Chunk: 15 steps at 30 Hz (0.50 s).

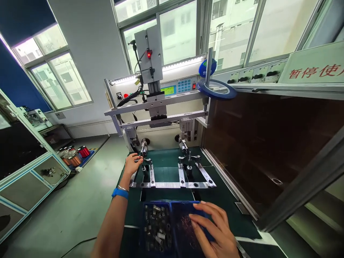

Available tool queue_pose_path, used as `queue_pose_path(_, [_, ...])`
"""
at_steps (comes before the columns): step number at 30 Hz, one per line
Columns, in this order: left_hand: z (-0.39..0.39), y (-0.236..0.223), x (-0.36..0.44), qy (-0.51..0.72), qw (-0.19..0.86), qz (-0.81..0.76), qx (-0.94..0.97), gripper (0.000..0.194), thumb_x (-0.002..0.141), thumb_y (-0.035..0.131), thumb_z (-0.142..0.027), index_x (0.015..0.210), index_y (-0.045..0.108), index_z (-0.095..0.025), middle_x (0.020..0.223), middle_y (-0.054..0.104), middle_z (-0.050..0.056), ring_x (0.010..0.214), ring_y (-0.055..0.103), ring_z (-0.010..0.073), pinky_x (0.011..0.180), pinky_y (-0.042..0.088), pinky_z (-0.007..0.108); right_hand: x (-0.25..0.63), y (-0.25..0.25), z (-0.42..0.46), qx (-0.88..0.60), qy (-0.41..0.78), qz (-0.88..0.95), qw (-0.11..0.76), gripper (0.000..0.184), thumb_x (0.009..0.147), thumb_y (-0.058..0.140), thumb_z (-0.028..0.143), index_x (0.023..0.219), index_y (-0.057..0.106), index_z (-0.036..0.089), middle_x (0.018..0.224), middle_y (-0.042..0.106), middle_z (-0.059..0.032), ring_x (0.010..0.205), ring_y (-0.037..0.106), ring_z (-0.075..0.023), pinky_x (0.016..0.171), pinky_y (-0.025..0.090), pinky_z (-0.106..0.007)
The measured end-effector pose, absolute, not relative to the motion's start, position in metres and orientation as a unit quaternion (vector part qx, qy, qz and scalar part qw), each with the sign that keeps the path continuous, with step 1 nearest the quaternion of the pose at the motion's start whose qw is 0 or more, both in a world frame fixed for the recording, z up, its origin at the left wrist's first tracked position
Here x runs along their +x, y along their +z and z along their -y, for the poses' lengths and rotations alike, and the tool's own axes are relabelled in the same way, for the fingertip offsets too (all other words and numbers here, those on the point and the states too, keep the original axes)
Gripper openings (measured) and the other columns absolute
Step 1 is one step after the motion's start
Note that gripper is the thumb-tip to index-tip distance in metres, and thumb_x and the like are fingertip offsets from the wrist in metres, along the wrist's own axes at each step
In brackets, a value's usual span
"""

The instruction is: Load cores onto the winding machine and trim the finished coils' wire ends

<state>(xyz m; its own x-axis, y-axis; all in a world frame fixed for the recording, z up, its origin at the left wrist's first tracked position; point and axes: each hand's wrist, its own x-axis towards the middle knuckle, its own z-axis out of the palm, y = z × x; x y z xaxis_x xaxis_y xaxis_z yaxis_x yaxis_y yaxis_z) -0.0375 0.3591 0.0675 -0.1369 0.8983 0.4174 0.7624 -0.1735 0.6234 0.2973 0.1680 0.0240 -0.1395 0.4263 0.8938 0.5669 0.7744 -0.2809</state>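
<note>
My left hand (131, 164) reaches forward to the left winding station, its thumb and fingers closed by a small metal fitting (145, 168) below the left spindle (144, 147). What the fingertips pinch is too small to make out. My right hand (215, 229) hovers over the right compartment of a blue parts box (172, 233). Its thumb and index fingertips come together, the other fingers stretched out; anything between the tips is hard to see. Thin reddish wire bits lie in that compartment. Small metal cylinders (158, 225) fill the left one.
A metal frame (168, 185) with a second fitting (189, 168) stands on the green mat (163, 173), below the right spindle (183, 145). Behind is the machine's control panel (177, 87). A dark panel (263, 143) borders the right side. Red and copper spools (83, 151) sit on the floor left.
</note>
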Motion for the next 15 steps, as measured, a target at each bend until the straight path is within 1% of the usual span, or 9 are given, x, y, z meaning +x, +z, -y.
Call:
queue_pose_path(3, [-0.359,0.072,-0.039,0.385,0.075,-0.641,0.660,0.020,0.085,0.065,-0.030,0.097,0.073,-0.018,0.131,0.053,0.012,0.129,0.035,0.0340,0.105,0.030,0.056,0.297,0.026,-0.167,-0.329,-0.059,0.751,0.570,0.029,0.080,0.058,0.007,0.102,0.062,0.025,0.111,0.056,-0.0109,0.109,0.049,-0.0282,0.080,0.050,-0.047])
queue_pose_path(6, [-0.362,0.074,-0.044,0.367,0.076,-0.627,0.683,0.017,0.086,0.062,-0.028,0.096,0.075,-0.024,0.132,0.053,0.006,0.130,0.033,0.0321,0.108,0.026,0.052,0.296,0.026,-0.168,-0.326,-0.056,0.752,0.569,0.028,0.080,0.059,0.006,0.102,0.061,0.024,0.110,0.057,-0.0108,0.109,0.049,-0.0275,0.081,0.049,-0.047])
queue_pose_path(9, [-0.364,0.074,-0.048,0.355,0.079,-0.614,0.700,0.016,0.085,0.063,-0.028,0.094,0.076,-0.027,0.129,0.056,0.004,0.129,0.035,0.0307,0.110,0.024,0.049,0.295,0.025,-0.169,-0.333,-0.047,0.751,0.568,0.029,0.079,0.059,0.006,0.102,0.061,0.024,0.108,0.057,-0.0104,0.109,0.049,-0.0272,0.082,0.049,-0.047])
queue_pose_path(12, [-0.364,0.072,-0.043,0.366,0.064,-0.620,0.691,0.016,0.085,0.063,-0.028,0.095,0.076,-0.027,0.126,0.056,0.005,0.128,0.036,0.0319,0.109,0.026,0.050,0.293,0.028,-0.170,-0.336,-0.040,0.751,0.568,0.029,0.079,0.059,0.005,0.102,0.061,0.024,0.109,0.057,-0.0100,0.110,0.049,-0.0265,0.083,0.048,-0.046])
queue_pose_path(15, [-0.355,0.069,-0.028,0.397,0.030,-0.650,0.647,0.019,0.086,0.063,-0.028,0.099,0.075,-0.022,0.125,0.054,0.011,0.126,0.033,0.0355,0.106,0.026,0.055,0.294,0.028,-0.170,-0.328,-0.039,0.757,0.564,0.028,0.080,0.060,0.006,0.101,0.061,0.023,0.108,0.058,-0.0096,0.107,0.050,-0.0256,0.084,0.047,-0.044])
